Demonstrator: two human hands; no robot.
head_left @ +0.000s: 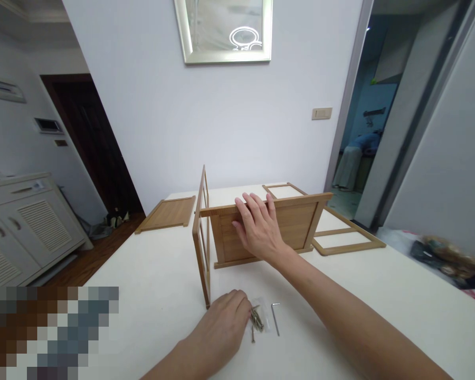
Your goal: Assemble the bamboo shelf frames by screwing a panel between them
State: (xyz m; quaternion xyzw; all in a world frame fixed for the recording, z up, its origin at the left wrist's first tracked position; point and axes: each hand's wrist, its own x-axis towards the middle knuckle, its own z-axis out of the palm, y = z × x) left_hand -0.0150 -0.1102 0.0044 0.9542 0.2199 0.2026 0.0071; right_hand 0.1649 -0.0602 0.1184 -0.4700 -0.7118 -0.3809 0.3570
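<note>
From the head camera, the landmark is the upright light-brown bamboo panel with a slatted face (261, 227), standing on edge at the middle of the white table (150, 274). The right hand (259, 227) lies flat on that panel's near face, fingers spread and curling over its top rail, steadying it. At the panel's left end a thin bamboo side frame (202, 237) stands at right angles to it, touching.

In front of the panel, near the table's front edge, the left hand (225, 322) rests with fingers curled onto a small heap of brass-coloured screws (256, 320); whether it pinches one I cannot tell. A silver hex key (275, 316) lies just right of the screws.

The step looks like fetching a fastener to join frame and panel; next would call for lifting one screw to the joint while the panel is held square.

Left of the panel lies a flat bamboo board (168, 214); right of it, an open bamboo frame (346, 237).
</note>
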